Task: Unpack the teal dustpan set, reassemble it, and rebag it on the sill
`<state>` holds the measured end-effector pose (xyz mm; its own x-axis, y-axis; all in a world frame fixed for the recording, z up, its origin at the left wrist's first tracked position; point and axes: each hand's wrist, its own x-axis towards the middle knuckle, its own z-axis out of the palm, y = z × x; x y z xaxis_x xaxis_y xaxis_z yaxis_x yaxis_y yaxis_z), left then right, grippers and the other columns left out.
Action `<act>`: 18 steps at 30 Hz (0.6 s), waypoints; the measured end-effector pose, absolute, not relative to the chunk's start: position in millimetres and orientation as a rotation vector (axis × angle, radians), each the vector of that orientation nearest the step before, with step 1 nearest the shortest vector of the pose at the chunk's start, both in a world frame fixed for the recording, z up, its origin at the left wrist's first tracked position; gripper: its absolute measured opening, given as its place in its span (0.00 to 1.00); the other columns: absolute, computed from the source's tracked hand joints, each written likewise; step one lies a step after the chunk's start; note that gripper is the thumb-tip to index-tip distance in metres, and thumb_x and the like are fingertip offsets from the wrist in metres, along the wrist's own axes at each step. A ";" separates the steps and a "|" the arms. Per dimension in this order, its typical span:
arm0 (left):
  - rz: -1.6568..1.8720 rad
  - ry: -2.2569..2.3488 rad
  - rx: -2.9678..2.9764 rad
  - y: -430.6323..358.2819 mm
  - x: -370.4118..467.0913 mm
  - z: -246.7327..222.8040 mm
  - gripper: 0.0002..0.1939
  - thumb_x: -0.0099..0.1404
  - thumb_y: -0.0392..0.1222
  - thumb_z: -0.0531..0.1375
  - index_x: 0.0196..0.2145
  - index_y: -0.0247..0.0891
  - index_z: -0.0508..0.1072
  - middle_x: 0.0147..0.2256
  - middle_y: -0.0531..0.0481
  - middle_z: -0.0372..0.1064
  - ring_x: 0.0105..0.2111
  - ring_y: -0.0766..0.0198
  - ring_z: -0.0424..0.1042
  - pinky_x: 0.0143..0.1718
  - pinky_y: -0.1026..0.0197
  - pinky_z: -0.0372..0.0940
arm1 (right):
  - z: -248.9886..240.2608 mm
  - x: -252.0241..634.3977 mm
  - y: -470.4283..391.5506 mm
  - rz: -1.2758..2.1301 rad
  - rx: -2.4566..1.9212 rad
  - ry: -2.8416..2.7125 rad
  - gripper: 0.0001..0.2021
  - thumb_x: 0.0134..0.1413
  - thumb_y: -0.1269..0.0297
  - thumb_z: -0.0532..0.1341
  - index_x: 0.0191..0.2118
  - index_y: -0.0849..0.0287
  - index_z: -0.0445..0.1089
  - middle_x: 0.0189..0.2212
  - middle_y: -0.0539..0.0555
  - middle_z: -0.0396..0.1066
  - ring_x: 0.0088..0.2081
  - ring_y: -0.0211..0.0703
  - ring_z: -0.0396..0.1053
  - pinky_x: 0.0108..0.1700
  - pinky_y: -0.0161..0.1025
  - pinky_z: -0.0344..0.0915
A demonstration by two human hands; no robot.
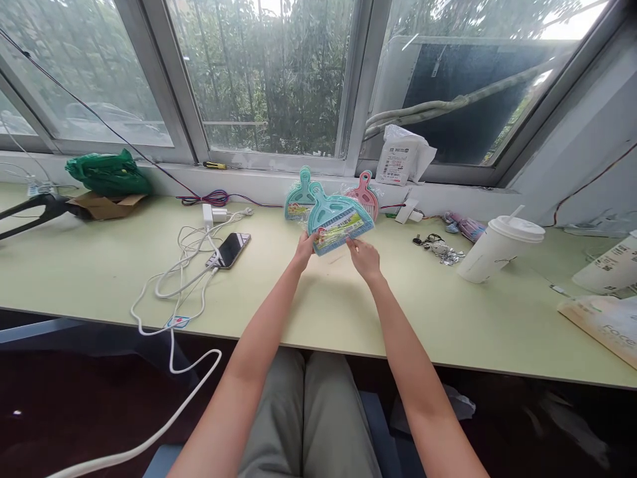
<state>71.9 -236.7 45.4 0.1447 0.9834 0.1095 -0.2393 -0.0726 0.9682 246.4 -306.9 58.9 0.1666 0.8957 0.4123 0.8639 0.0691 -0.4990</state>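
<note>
A teal dustpan-shaped item with a yellow-green and blue label is raised above the table, its looped handle pointing up and to the left. My left hand grips its lower left corner. At its lower right edge, my right hand pinches the rim with fingers closed. Behind it, another teal dustpan leans against the window ledge on the left, and a pink one stands on the right, partly hidden.
White cables and a phone lie left on the table. Keys, a lidded white cup and a soft pack are on the right. A green bag sits at the back left.
</note>
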 end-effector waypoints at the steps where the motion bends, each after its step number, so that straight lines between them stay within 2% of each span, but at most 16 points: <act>1: 1.293 0.872 1.156 -236.2 69.4 46.8 0.19 0.61 0.48 0.57 0.48 0.40 0.63 0.42 0.47 0.71 0.32 0.62 0.74 0.29 0.62 0.68 | 58.2 245.1 -308.4 -0.070 -1.764 -1.725 0.25 0.64 0.48 0.44 0.36 0.56 0.74 0.31 0.57 0.69 0.35 0.45 0.64 0.32 0.36 0.53; 3: 1.341 0.876 1.126 -234.5 62.3 49.4 0.20 0.62 0.48 0.55 0.51 0.41 0.59 0.43 0.46 0.70 0.27 0.63 0.74 0.25 0.61 0.68 | 55.5 245.9 -309.6 -0.273 -1.786 -1.778 0.21 0.65 0.52 0.47 0.40 0.56 0.74 0.34 0.59 0.68 0.38 0.47 0.63 0.32 0.37 0.54; 6: 1.347 0.905 1.115 -230.5 49.8 50.2 0.20 0.63 0.46 0.53 0.51 0.42 0.56 0.43 0.47 0.70 0.21 0.66 0.73 0.19 0.63 0.66 | 51.4 256.6 -308.0 -0.395 -1.966 -1.698 0.17 0.64 0.64 0.48 0.42 0.61 0.74 0.36 0.64 0.67 0.40 0.51 0.62 0.33 0.40 0.57; 8: 1.323 0.910 1.116 -227.8 43.8 48.4 0.19 0.63 0.47 0.53 0.51 0.43 0.55 0.42 0.47 0.70 0.20 0.66 0.73 0.17 0.65 0.64 | 49.9 265.0 -306.7 -0.469 -1.988 -1.641 0.17 0.61 0.71 0.48 0.48 0.62 0.71 0.41 0.67 0.66 0.43 0.54 0.61 0.35 0.42 0.60; 11: 1.279 0.897 1.082 -225.8 40.9 44.6 0.20 0.63 0.48 0.53 0.51 0.44 0.55 0.43 0.47 0.69 0.21 0.66 0.74 0.15 0.67 0.63 | 47.7 269.0 -305.8 -0.637 -1.735 -1.856 0.25 0.57 0.76 0.49 0.59 0.54 0.60 0.55 0.63 0.59 0.53 0.56 0.55 0.44 0.47 0.60; 13: 1.253 0.890 1.059 -226.0 41.5 43.2 0.20 0.63 0.48 0.53 0.51 0.44 0.54 0.43 0.47 0.69 0.22 0.65 0.74 0.14 0.68 0.62 | 44.2 265.6 -304.4 -0.718 -1.546 -2.076 0.29 0.55 0.79 0.49 0.61 0.49 0.57 0.60 0.58 0.56 0.58 0.54 0.51 0.50 0.49 0.56; 15: 1.226 0.884 1.061 -227.0 42.4 43.0 0.19 0.63 0.46 0.53 0.51 0.44 0.55 0.44 0.47 0.69 0.22 0.64 0.75 0.13 0.68 0.61 | 38.9 262.3 -301.4 -0.741 -1.477 -2.181 0.29 0.55 0.81 0.48 0.59 0.50 0.59 0.59 0.57 0.59 0.57 0.53 0.52 0.51 0.49 0.54; 18: 1.204 0.893 1.060 -228.0 42.4 43.7 0.19 0.63 0.44 0.52 0.51 0.44 0.56 0.46 0.46 0.69 0.23 0.64 0.75 0.12 0.69 0.61 | 31.8 266.1 -296.2 -0.727 -1.566 -2.123 0.23 0.55 0.79 0.49 0.53 0.54 0.66 0.49 0.61 0.66 0.49 0.54 0.57 0.47 0.49 0.54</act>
<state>42.4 -228.0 43.7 0.1590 0.9872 0.0086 -0.2784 0.0365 0.9598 266.1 -296.2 31.8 -0.2901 0.7474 0.5976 0.9569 0.2357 0.1697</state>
